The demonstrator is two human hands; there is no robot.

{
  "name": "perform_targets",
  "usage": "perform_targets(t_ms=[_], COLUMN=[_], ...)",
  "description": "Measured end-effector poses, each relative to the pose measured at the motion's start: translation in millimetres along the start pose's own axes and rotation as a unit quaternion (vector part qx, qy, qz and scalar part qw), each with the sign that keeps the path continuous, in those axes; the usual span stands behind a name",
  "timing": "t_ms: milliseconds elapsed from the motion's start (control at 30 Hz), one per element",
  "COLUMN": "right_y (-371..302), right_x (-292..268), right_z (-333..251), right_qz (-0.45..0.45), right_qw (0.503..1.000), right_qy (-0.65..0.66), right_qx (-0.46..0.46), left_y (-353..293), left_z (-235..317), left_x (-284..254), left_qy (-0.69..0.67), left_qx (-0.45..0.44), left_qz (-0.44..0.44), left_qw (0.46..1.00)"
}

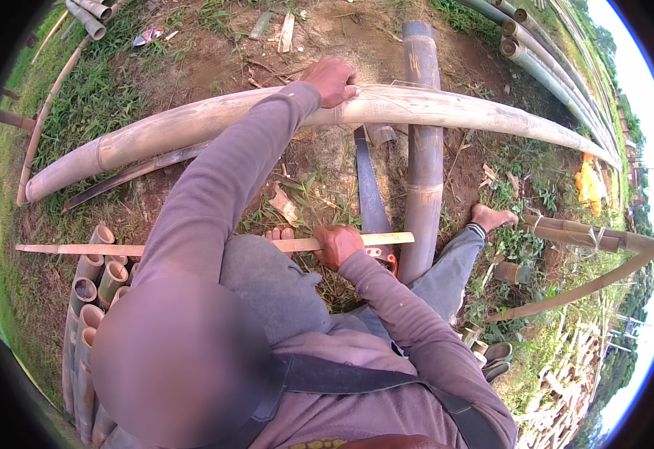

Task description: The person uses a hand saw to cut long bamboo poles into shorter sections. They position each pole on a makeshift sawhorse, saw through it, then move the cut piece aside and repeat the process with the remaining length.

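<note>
While the left hand [330, 82] rests with curled fingers on the long pale bamboo pole [214, 114], the right hand [339, 247] is closed around a split bamboo strip [297, 245] on the near side of that pole, toward the body. Whether the left hand also pinches a thin fibre against the pole, I cannot tell. The strip runs roughly along the pole, its left end reaching past a pile of cut bamboo tubes [87, 318], also on the pole's near side. A darker bamboo length [424, 191] passes under the pole, and a saw [372, 187] lies just left of it, its blade pointing toward the pole.

The pole, being round and crossing another round piece, could roll if the left hand pressed off-centre. The strip's split edges might cut the bare right palm if it slid through the grip, and its long left end could catch on the tubes and twist. Because the saw lies so near the right hand, a downward slip could bring knuckles against it.
</note>
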State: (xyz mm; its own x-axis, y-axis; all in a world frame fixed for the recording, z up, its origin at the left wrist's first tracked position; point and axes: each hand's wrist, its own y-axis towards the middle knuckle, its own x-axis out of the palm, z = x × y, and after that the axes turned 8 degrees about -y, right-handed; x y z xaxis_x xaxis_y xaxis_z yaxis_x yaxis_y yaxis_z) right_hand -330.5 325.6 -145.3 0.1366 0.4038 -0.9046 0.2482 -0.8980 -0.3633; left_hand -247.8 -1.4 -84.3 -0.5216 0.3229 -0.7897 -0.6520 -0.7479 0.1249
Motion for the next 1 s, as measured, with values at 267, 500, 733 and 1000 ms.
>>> perform_targets(t_ms=[267, 500, 733, 1000], right_y=[-12, -12, -16, -3], right_x=[3, 21, 30, 18], right_z=[-3, 0, 6, 7], right_qz=[-0.031, -0.006, -0.02, 0.036], right_qw=[0.999, 0.998, 0.998, 0.995], right_qy=[0.03, 0.054, 0.061, 0.083], right_qx=[-0.011, -0.013, -0.013, -0.039], left_y=[8, 8, 13, -92], left_z=[-14, 4, -17, -74], left_x=[10, 19, -10, -76], left_qy=[-0.334, -0.404, -0.383, 0.104], left_qx=[-0.092, -0.062, -0.153, -0.071], left_qz=[-0.001, 0.062, 0.317, 0.285], left_qw=[0.938, 0.911, 0.854, 0.95])
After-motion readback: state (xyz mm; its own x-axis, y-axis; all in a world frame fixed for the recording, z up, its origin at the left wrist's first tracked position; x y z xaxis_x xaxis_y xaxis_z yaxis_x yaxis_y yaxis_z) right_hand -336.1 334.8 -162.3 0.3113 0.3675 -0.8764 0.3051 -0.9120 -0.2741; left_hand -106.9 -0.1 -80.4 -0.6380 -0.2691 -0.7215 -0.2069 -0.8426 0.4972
